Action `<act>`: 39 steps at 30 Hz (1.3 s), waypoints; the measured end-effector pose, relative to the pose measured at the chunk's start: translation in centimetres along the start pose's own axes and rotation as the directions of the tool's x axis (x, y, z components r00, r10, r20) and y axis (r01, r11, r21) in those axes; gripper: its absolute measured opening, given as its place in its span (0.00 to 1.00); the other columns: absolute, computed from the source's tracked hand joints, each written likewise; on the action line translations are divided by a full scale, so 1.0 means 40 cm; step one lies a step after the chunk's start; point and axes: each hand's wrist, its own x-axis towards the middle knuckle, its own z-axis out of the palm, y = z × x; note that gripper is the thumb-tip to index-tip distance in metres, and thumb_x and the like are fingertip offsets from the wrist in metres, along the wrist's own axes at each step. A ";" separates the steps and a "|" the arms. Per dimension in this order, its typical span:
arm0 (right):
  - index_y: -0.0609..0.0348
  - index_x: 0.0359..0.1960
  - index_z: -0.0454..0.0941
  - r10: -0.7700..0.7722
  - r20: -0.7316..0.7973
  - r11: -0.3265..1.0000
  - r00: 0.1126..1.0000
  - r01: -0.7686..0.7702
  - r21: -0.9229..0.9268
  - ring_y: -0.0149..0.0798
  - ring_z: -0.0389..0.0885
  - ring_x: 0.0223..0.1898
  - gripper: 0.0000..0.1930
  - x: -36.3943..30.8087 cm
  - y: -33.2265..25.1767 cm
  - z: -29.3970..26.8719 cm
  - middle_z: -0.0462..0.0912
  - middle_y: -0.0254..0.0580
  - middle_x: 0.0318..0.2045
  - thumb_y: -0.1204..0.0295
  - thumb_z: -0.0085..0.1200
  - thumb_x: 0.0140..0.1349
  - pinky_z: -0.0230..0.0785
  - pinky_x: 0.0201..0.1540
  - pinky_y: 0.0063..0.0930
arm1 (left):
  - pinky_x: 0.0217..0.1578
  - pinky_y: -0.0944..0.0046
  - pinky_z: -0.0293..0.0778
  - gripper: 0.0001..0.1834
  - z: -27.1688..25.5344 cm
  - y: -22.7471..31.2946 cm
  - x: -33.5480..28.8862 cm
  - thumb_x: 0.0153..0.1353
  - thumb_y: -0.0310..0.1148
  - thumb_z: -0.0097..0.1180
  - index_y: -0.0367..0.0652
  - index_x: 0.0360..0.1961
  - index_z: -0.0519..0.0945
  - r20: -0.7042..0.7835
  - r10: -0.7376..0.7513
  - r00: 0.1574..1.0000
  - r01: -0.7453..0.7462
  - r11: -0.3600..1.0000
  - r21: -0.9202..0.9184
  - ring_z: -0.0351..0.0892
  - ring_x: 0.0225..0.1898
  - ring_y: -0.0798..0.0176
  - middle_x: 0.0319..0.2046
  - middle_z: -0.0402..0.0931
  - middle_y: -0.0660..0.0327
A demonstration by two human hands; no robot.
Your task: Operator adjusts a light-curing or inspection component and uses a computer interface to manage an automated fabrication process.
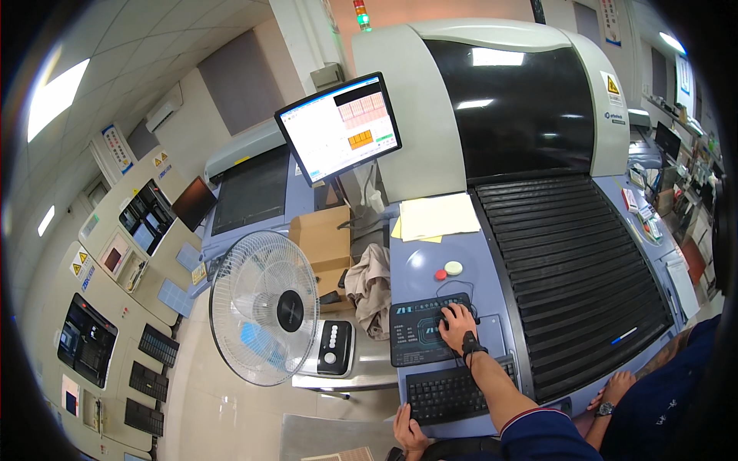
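Note:
My right hand (459,329), a black band on its wrist, is closed over a computer mouse, which the fingers mostly hide. The mouse's thin cable loops above the hand. Beneath lies a black printed mouse pad (411,355) on the blue-grey machine ledge. My right forearm crosses the black keyboard (442,398), covering its right part. At the keyboard's lower left corner, by the ledge's edge, is my left hand (411,434), its fingers apart and nothing visible in them. Up to the left, a tilted monitor (338,127) shows a software window with orange and pink graphics.
Red and pale green round buttons (453,268) and yellow papers (438,217) are beyond the pad. A fan (265,307) stands left beside a cardboard box (319,238) and cloth (371,288). Right is a ribbed black cover (576,284); a co-worker's hand (615,390) rests near its lower edge.

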 end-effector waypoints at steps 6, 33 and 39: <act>0.56 0.49 0.81 0.012 0.013 1.000 1.000 -0.012 0.014 0.55 0.76 0.57 0.18 0.003 -0.007 -0.007 0.79 0.48 0.53 0.71 0.63 0.56 0.72 0.59 0.48 | 0.63 0.44 0.69 0.24 -0.005 0.006 0.004 0.63 0.31 0.45 0.28 0.54 0.82 -0.001 0.016 1.000 -0.016 1.000 0.013 0.78 0.57 0.32 0.53 0.82 0.40; 0.54 0.51 0.78 0.015 0.033 1.000 0.999 -0.014 -0.008 0.54 0.74 0.60 0.19 -0.001 0.001 0.004 0.78 0.47 0.55 0.69 0.62 0.56 0.71 0.60 0.47 | 0.64 0.45 0.68 0.25 -0.002 -0.004 0.001 0.63 0.32 0.45 0.29 0.55 0.82 0.008 -0.015 1.000 0.015 1.000 0.004 0.77 0.59 0.34 0.55 0.81 0.42; 0.54 0.51 0.78 0.010 0.036 1.000 0.999 -0.010 -0.011 0.53 0.74 0.60 0.19 -0.001 0.004 0.008 0.78 0.47 0.55 0.69 0.62 0.57 0.71 0.60 0.46 | 0.65 0.46 0.67 0.25 -0.001 -0.014 -0.004 0.63 0.32 0.45 0.29 0.56 0.81 0.027 -0.019 0.999 0.019 1.000 0.009 0.76 0.60 0.35 0.55 0.81 0.42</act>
